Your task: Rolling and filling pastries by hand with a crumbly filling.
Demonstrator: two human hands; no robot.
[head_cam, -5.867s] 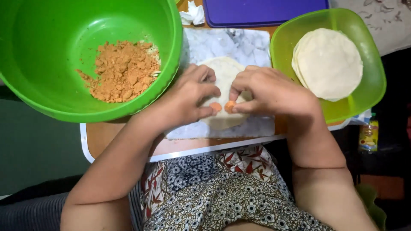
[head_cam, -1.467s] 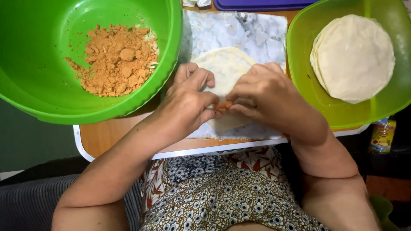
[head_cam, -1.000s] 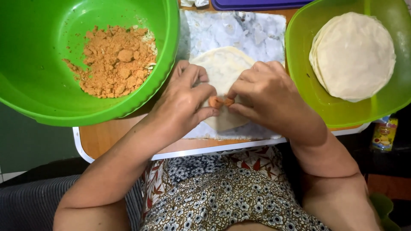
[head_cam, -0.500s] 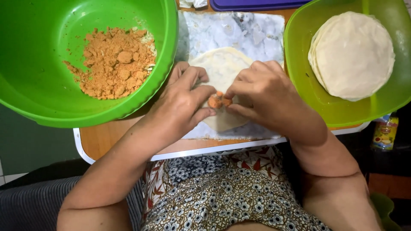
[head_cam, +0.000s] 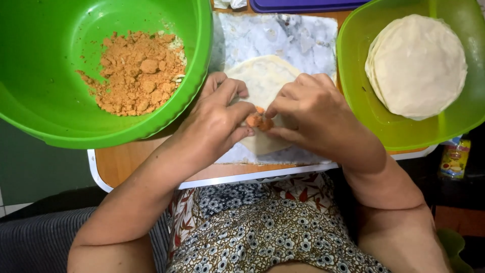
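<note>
Left hand (head_cam: 220,119) and right hand (head_cam: 308,114) pinched orange filling (head_cam: 258,121) in closed grips over wrapper (head_cam: 262,86), right of green bowl (head_cam: 45,60).

I have one view only, head-mounted, looking steeply down and close onto my left hand (head_cam: 220,124) and right hand (head_cam: 313,119). Forearms enter from the bottom edge; bowls either side are cropped. No second view overlaps.
</note>
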